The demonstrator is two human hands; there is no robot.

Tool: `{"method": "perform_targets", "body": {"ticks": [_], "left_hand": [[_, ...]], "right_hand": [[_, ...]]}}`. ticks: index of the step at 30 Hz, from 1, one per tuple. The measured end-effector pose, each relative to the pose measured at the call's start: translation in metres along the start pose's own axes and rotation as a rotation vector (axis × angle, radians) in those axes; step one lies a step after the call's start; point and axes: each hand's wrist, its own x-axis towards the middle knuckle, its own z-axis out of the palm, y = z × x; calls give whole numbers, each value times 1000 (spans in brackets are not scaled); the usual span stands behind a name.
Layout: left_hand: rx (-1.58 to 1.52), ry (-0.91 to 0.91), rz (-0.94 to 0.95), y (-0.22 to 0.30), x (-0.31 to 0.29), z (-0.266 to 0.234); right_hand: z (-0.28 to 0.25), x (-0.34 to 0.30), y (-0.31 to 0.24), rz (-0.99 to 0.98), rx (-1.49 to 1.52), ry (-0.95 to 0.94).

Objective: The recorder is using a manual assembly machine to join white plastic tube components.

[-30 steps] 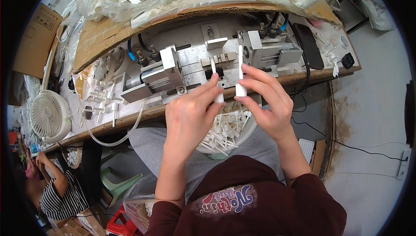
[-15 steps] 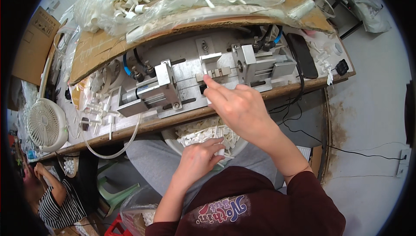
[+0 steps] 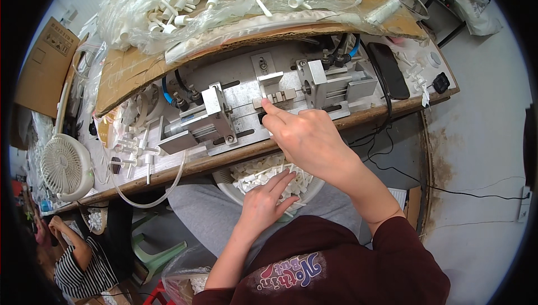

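Right hand (image 3: 305, 140) fingers the stick (image 3: 262, 90), grip I can't tell; left hand (image 3: 264, 203) spreads wide. Likely light, stiff: pinch mid-length.

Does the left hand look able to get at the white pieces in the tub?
Most likely yes: the left hand is open over the near side of the tub, with nothing visible between it and the white pieces.

"How's the light?"
"Bright and even around the right hand (image 3: 305, 137); beneath the bench (image 3: 358, 117), just right of it, the space falls darker."
"And sharpness?"
"Clear there. Far left of it, the seated person (image 3: 84, 266) seems soft; the bench's front bows, and black fills the corners."
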Motion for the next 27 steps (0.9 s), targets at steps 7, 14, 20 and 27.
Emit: {"method": "perform_targets", "body": {"ticks": [7,14,20,27], "left_hand": [[-5,37,-34,-1,-15,0],[36,95,-45,-8,-31,-5],[14,112,-31,-6,-34,1],[41,49,12,-2,-38,7]], "right_hand": [[-11,-5,5,-81,48,-9],[-60,37,46,-58,206,59],[-82,131,145,99,-360,-24],[-51,166,189,126,-355,-227]]}}
